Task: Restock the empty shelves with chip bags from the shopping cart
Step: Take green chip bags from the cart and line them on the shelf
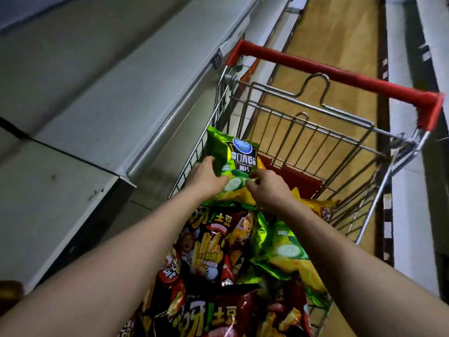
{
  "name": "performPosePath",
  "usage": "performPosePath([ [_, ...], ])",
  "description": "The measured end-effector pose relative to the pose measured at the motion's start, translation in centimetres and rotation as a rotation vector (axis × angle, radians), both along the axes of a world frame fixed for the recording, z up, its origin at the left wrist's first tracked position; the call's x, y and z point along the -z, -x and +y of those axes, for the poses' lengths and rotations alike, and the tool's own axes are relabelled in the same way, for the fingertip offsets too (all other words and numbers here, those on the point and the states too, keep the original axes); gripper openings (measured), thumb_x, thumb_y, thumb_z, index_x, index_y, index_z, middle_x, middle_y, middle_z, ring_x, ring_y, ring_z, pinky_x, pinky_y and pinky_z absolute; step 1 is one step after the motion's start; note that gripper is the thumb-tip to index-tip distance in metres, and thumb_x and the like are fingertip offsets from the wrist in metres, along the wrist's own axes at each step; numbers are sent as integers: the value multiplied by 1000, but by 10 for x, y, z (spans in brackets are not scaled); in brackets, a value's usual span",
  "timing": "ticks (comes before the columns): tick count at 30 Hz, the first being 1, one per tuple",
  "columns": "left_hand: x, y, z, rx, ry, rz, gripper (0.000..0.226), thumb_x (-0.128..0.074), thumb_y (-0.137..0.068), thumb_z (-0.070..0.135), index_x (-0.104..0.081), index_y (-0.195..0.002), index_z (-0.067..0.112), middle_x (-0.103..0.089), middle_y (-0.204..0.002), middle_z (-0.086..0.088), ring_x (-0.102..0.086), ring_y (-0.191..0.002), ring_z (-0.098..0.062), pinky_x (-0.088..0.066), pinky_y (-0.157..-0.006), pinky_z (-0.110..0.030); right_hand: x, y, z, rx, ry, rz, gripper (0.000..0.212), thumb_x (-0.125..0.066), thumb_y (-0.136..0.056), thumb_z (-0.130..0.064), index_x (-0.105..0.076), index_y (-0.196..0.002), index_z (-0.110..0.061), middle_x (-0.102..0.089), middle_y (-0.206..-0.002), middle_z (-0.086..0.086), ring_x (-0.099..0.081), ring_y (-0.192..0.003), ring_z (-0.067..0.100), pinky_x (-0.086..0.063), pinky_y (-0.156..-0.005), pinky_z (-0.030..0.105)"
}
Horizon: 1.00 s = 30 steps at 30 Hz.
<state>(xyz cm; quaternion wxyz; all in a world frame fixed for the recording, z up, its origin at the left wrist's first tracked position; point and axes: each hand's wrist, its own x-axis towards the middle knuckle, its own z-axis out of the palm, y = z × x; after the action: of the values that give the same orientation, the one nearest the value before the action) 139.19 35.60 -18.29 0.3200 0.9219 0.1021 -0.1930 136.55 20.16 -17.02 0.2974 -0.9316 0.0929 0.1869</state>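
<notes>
The left hand (206, 177) is partly closed, its fingers curled round the left edge of a green chip bag (233, 156) and the thumb lying across the bag's front. The right hand (267, 188) is closed further, its bent fingers pinching the same bag at its lower right corner. Both bare forearms reach in over the near end of the shopping cart (303, 139).

The green chip bag stands nearly upright inside the cart, towards its far end and against its left wire wall, with its bottom edge on the heap of bags below. Dark red chip bags (211, 242) fill the near half of the cart, a second green bag (284, 249) lies flat on them at the cart's right side, and a yellow bag (320, 207) shows by the right wall. A red flap (296, 178) sits low at the cart's far end, under the red handle (340, 76).

Left of the cart run grey shelves (85, 105), bare where they show. A tan floor (328, 32) stretches beyond the handle, and another pale shelf unit (405, 203) stands on the cart's right
</notes>
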Motion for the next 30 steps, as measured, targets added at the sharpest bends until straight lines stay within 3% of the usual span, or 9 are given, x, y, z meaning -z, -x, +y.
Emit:
performPosePath([
  [6, 21, -11, -8, -112, 201, 88, 93, -71, -79, 53, -25, -150, 15, -43, -148, -3, -44, -133, -25, -37, -110, -41, 23, -15, 8, 201, -228, 89, 69, -54, -95, -47, -30, -147, -10, -40, -145, 17, -44, -130, 32, -39, -107, 43],
  [9, 25, -12, -13, -184, 289, 121, 113, -70, -60, 71, -26, -150, 17, -45, -147, -3, -46, -132, -26, -38, -110, -44, 28, -15, 8, 256, -351, 152, 69, -52, -96, -47, -28, -147, -7, -45, -142, 6, -47, -126, 23, -39, -95, 28],
  [11, 30, -14, -14, -233, 329, 111, 128, -65, -39, 79, -32, -147, 19, -50, -143, -2, -51, -127, -25, -41, -108, -44, 28, -13, 10, 259, -392, 160, 64, -50, -98, -44, -29, -146, -9, -47, -134, 1, -48, -114, 17, -38, -88, 27],
  [15, 32, -19, -8, -324, 434, 100, 122, -74, -24, 79, -54, -129, 21, -66, -122, -1, -65, -108, -23, -51, -96, -43, 23, -9, 2, 307, -393, 89, 69, -49, -97, -49, -29, -148, -9, -43, -147, 11, -45, -130, 25, -36, -103, 32],
  [19, 3, -8, -11, -328, 595, 145, 105, -90, -42, 57, -51, -131, 16, -66, -119, -7, -67, -103, -28, -53, -94, -45, 3, -1, -24, 448, -410, 23, 83, -46, -88, -67, -36, -147, -10, -43, -148, 14, -44, -132, 31, -37, -111, 42],
  [22, -25, 2, -25, -246, 712, 203, 119, -94, -36, 55, -44, -138, 18, -65, -123, -12, -69, -100, -30, -57, -86, -47, -19, 10, -42, 493, -432, 12, 85, -43, -86, -73, -43, -142, -9, -50, -141, 15, -52, -124, 30, -42, -106, 40],
  [26, -65, 25, -55, -87, 771, 214, 55, -77, -81, 24, -51, -129, 18, -69, -109, -14, -70, -81, -25, -59, -63, -32, -54, 35, -66, 554, -444, -12, 87, -42, -85, -74, -46, -141, -7, -52, -139, 15, -52, -123, 30, -40, -99, 31],
  [28, -88, 35, -74, -8, 747, 186, 58, -75, -80, 37, -51, -129, 16, -68, -111, -12, -69, -86, -24, -59, -69, -32, -75, 58, -79, 556, -414, -76, 85, -45, -85, -73, -48, -139, -8, -53, -137, 11, -53, -123, 29, -39, -97, 27],
  [30, -110, 51, -96, 80, 718, 176, 88, -74, -63, 67, -52, -131, 16, -67, -116, -10, -69, -94, -26, -58, -83, -39, -96, 84, -94, 583, -409, -166, 79, -49, -85, -70, -51, -137, -10, -56, -135, 9, -55, -121, 27, -40, -95, 25],
])
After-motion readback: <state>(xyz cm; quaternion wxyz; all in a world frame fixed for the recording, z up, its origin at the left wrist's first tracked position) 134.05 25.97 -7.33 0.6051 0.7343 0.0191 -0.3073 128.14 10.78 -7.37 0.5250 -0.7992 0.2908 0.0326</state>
